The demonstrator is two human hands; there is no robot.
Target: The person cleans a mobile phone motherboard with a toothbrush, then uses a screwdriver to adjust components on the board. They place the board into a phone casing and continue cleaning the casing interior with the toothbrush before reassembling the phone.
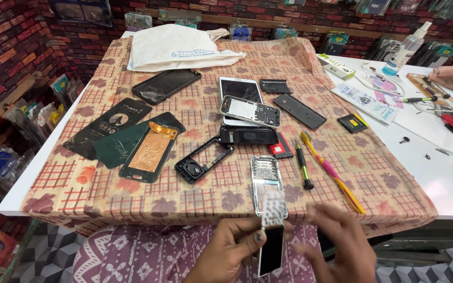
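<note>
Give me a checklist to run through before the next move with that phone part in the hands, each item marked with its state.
1. Left hand has a grip on the keypad-and-screen part: ok, fingers pinch its edge.
2. Right hand is steady on the part: cannot tell, it is blurred beside it.
3. Silver phone frame lies flat on the cloth near the hands: ok.
4. Green-handled screwdriver is close by: ok, it lies just right of the frame.
5. Yellow and pink toothbrush is clear of the frame: ok, it lies apart, beyond the screwdriver.
6. The part is held over the table: not ok, it is over the lap, past the table edge.
</note>
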